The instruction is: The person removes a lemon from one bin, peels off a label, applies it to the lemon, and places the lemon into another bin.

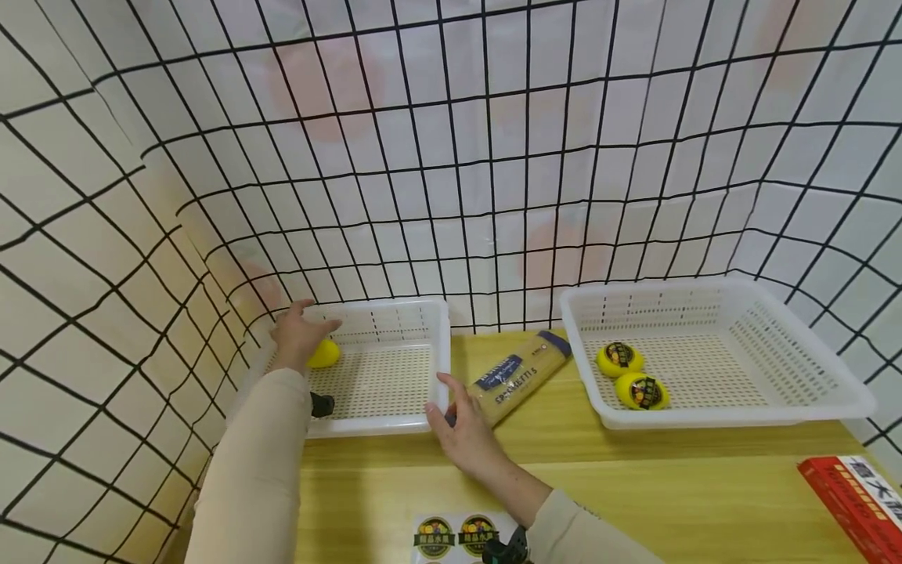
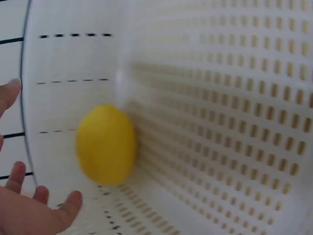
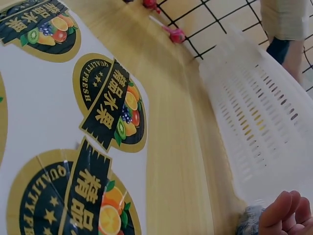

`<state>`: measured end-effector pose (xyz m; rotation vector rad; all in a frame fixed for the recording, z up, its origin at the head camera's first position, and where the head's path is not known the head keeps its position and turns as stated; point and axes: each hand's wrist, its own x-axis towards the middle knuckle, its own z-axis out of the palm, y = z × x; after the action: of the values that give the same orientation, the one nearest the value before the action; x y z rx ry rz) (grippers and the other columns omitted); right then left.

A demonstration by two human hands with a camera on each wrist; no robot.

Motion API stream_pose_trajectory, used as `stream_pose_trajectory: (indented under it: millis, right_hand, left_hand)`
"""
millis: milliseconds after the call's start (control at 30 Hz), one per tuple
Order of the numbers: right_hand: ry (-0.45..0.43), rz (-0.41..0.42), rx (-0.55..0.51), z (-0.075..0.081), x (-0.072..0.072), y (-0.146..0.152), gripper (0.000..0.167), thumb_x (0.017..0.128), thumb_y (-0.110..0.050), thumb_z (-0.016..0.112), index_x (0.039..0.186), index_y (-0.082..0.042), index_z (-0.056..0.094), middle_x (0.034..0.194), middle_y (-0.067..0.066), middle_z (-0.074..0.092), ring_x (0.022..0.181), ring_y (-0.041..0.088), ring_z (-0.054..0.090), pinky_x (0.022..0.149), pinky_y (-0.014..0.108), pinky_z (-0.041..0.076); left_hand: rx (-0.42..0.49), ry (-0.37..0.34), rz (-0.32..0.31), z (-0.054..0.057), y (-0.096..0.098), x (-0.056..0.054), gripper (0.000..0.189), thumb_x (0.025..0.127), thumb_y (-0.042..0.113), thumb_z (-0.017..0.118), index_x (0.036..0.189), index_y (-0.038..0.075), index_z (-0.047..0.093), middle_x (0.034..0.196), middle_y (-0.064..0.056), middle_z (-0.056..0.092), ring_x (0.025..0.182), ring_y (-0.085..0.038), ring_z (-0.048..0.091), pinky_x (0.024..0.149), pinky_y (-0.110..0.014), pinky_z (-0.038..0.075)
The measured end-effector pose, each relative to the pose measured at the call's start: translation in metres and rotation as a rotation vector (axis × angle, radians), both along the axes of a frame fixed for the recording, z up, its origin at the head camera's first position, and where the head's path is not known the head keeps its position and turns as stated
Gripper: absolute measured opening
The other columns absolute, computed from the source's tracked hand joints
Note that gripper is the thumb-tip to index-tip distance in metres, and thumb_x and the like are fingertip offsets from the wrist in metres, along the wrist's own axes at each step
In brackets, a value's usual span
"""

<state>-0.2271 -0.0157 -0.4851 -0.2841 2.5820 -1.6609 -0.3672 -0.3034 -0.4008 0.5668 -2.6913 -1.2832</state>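
Note:
In the head view my left hand (image 1: 299, 337) is over the left end of a white plastic basket (image 1: 384, 427), fingers spread. Beside it, inside the basket, lies a plain yellow lemon (image 1: 325, 353). The left wrist view shows this lemon (image 2: 106, 145) against the basket wall, apart from the fingertips (image 2: 73, 199). My right hand (image 1: 468, 431) is at the basket's front right corner, its thumb and forefinger parted and right at the rim. A spaghetti pack (image 1: 517, 376) lies just beyond that hand, its near end partly hidden. Loosely bent right fingers (image 3: 279, 211) show in the right wrist view.
A second white basket (image 1: 733, 415) at the right holds two yellow lemons (image 1: 631, 376) with round dark stickers. A sticker sheet (image 1: 451, 521) lies at the near table edge, and a red box (image 1: 849, 501) at far right. Black wire grid (image 1: 486, 164) encloses the table.

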Motion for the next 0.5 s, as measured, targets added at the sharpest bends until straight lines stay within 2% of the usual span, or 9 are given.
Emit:
stream_pose_trajectory:
  millis: [100, 267, 367, 500]
  right_hand:
    - [0.001, -0.007, 0.000, 0.000, 0.001, 0.000, 0.056, 0.106, -0.046, 0.051, 0.157, -0.034, 0.030, 0.100, 0.008, 0.050, 0.080, 0.019, 0.049, 0.065, 0.031, 0.044]
    - [-0.016, -0.002, 0.000, 0.000, 0.001, -0.003, 0.060, 0.105, -0.052, 0.049, 0.158, -0.031, 0.029, 0.100, 0.007, 0.050, 0.079, 0.019, 0.050, 0.063, 0.030, 0.045]
    - [-0.029, -0.003, 0.004, -0.001, 0.000, -0.002, 0.063, 0.104, -0.056, 0.048, 0.158, -0.032, 0.029, 0.100, 0.007, 0.050, 0.078, 0.018, 0.051, 0.062, 0.029, 0.046]
    - [-0.031, -0.008, -0.003, -0.002, -0.001, -0.001, 0.061, 0.103, -0.057, 0.049, 0.157, -0.035, 0.029, 0.099, 0.006, 0.050, 0.078, 0.018, 0.050, 0.061, 0.030, 0.045]
  left_hand:
    - [-0.066, -0.094, -0.050, -0.011, -0.001, 0.000, 0.082, 0.092, 0.032, 0.076, 0.159, 0.018, 0.032, 0.167, -0.028, 0.008, 0.151, -0.054, 0.008, 0.118, -0.070, 0.025]
    - [-0.194, -0.231, -0.141, -0.024, -0.004, -0.004, 0.085, 0.091, 0.028, 0.076, 0.161, 0.017, 0.028, 0.165, -0.033, 0.004, 0.149, -0.059, 0.007, 0.115, -0.075, 0.023]
    - [-0.260, -0.290, -0.185, -0.027, -0.004, -0.006, 0.085, 0.090, 0.025, 0.076, 0.161, 0.018, 0.029, 0.164, -0.033, 0.006, 0.147, -0.061, 0.010, 0.112, -0.077, 0.026]
    - [-0.342, -0.325, -0.252, -0.029, -0.007, -0.008, 0.083, 0.088, 0.018, 0.075, 0.159, 0.018, 0.032, 0.162, -0.034, 0.011, 0.144, -0.062, 0.018, 0.110, -0.076, 0.030]
